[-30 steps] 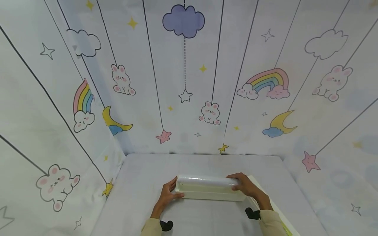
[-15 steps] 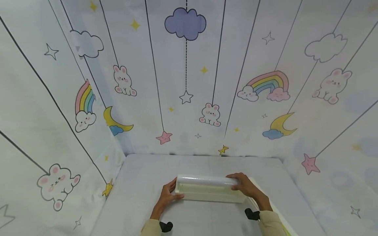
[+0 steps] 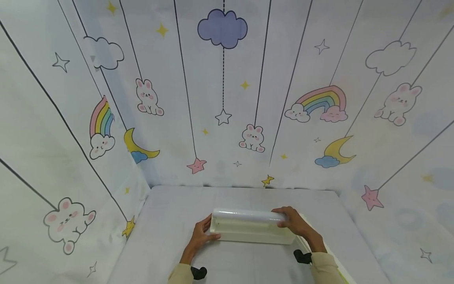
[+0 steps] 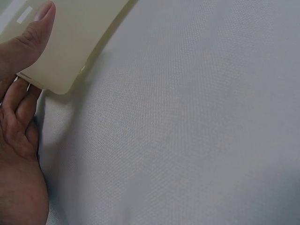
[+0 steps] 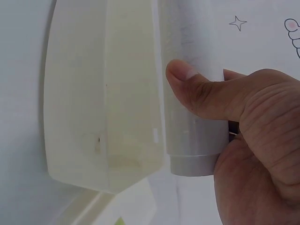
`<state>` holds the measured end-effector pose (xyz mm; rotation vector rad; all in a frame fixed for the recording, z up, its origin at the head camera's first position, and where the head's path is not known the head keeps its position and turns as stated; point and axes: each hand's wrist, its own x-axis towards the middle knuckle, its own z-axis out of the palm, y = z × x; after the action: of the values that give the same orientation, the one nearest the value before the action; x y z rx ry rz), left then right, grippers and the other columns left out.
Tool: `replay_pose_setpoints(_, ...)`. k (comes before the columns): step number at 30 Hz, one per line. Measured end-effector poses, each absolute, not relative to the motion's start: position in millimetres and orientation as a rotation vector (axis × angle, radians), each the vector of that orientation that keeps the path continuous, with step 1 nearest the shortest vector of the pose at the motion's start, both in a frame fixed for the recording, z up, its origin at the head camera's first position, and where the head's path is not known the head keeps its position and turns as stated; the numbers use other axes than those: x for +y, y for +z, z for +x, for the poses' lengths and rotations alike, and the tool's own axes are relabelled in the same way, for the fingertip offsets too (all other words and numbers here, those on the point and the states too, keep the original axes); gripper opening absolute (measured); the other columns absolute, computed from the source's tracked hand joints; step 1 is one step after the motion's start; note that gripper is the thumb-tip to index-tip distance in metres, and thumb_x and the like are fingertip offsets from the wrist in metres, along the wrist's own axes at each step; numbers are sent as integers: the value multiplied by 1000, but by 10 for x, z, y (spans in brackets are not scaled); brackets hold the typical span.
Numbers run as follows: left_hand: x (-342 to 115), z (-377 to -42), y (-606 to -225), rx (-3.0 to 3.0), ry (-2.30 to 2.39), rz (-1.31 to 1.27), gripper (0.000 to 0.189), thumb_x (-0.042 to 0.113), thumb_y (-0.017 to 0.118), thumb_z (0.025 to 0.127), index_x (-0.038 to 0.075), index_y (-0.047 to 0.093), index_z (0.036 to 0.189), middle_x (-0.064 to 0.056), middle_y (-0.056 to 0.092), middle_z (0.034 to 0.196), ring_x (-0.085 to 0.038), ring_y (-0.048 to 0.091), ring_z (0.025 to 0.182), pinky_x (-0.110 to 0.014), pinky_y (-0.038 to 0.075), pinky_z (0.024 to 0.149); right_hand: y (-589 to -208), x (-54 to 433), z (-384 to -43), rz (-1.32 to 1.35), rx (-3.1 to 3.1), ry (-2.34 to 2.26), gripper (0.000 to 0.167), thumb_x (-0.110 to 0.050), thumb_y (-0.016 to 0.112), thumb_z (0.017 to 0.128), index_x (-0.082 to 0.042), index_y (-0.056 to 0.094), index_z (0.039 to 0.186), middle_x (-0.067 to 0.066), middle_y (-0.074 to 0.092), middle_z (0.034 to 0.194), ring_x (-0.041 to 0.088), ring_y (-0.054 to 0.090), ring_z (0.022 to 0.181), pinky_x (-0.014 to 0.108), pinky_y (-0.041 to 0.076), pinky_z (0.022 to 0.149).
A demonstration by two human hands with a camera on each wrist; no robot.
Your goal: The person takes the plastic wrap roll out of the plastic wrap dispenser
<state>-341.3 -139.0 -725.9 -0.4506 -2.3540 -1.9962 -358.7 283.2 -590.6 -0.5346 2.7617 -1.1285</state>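
Shiny roll (image 3: 244, 215) runs along the far long rim of the pale open box (image 3: 253, 238); can't tell if they touch. Right hand (image 3: 296, 223) grasps it near its right end, fingers wrapped round, likely for steering. Left hand (image 3: 200, 235) grips the box's left end, probably against skidding on the tabletop (image 3: 177, 205). Unidentified pale strip (image 3: 342, 269) off right.

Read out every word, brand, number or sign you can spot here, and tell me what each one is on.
None: no word, brand, number or sign is readable.
Pale box and white roll: no lettering visible.
Printed backdrop: drawings only, no letters.
Green patch at the right wrist view's lower edge: too cut off to tell.
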Motion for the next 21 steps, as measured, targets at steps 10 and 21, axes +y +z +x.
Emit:
replay_pose_setpoints(10, -1356, -3365, -7098, -2411, -1998, -394, 102, 10, 97, 81, -3, 42, 165, -23, 54, 163, -44, 55, 151, -43, 49, 126, -5882, 2847, -3625, -578, 2788, -1147, 46, -2, 86, 87, -1, 76, 132, 23, 74, 127, 30, 62, 113, 50, 53, 98)
replay_pose_setpoints(21, -1397, -3430, -7320, -2363, -2009, -423, 103, 24, 99, 80, 0, 45, 164, -20, 55, 164, -21, 61, 148, -25, 49, 121, -5918, 2840, -3640, -552, 2796, -1136, 48, 3, 86, 86, -3, 77, 132, 20, 75, 127, 31, 62, 115, 56, 54, 101)
